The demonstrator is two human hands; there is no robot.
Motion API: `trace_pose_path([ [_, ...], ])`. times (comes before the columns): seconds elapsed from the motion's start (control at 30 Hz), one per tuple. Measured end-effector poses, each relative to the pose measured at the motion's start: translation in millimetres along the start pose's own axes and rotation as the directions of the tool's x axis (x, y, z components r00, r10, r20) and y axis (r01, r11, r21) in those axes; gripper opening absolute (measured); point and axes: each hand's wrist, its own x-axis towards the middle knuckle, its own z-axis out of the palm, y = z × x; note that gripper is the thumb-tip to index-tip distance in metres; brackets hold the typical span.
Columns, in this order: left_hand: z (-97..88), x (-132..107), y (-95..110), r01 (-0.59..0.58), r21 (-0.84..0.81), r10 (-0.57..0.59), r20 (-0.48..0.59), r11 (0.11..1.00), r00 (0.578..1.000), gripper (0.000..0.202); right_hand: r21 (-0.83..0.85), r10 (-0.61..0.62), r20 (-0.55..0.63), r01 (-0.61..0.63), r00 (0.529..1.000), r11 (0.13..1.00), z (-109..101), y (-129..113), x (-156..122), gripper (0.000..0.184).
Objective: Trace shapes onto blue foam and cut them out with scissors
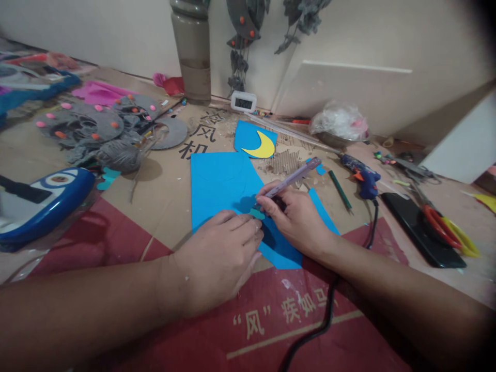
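Note:
A blue paper sheet (222,183) lies on a cardboard-covered floor. My right hand (296,219) is closed round a purple pen (294,178), its tip down on the sheet. My left hand (220,258) rests beside it with fingers curled, pressing a small teal paper shape (256,213) against the blue sheet. The two hands nearly touch over the sheet's right side.
A blue piece with a yellow crescent (260,145) lies behind the sheet. To the right are a glue gun (362,175) with its black cord, a green pencil (341,190), a black phone (420,227) and red-yellow scissors (445,227). Grey craft pieces (89,126) and a blue case (42,204) are at left.

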Motion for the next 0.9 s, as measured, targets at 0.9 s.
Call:
trace_pose_path([
  [0.9, 0.7, -0.1, -1.3, 0.0, -0.001, 0.0, 0.004, 1.0, 1.0, 0.036, -0.04, 0.0, 0.034, 0.001, 0.999, 0.999, -0.1, -3.7, 2.4, 0.024],
])
